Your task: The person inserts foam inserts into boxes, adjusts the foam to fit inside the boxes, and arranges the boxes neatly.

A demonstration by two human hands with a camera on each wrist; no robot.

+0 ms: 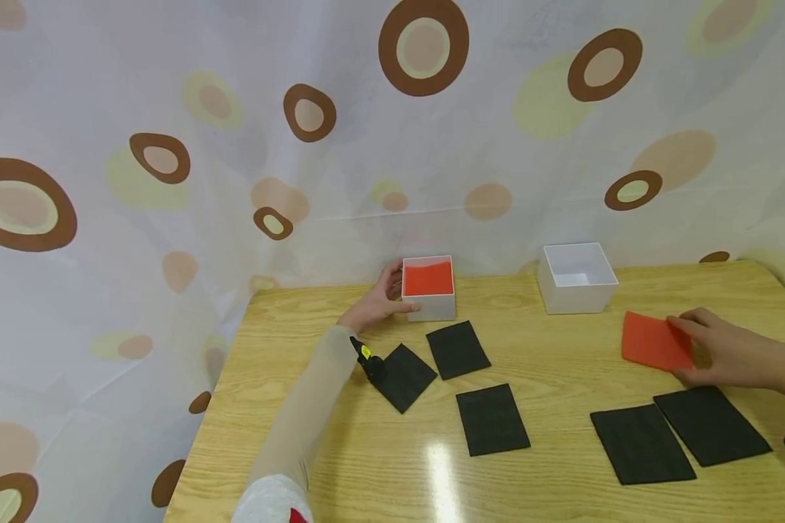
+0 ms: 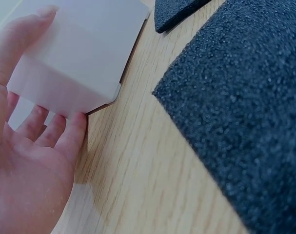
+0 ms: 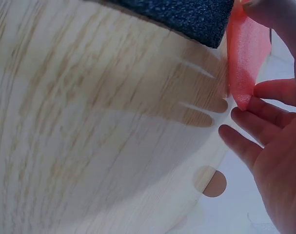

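At the back of the table, my left hand holds the left side of a white box, thumb along its front and fingertips at its side. A red foam sheet lies inside that box. In the left wrist view the fingers touch the box wall. On the right, my right hand pinches another red foam square, raised and tilted over the table. The right wrist view shows this red square between thumb and fingers.
A second white box stands at the back right. Three black foam squares lie loose near the middle, one partly beneath the left wrist's camera strap. Two more black squares lie side by side near the right hand. A patterned curtain hangs behind the table.
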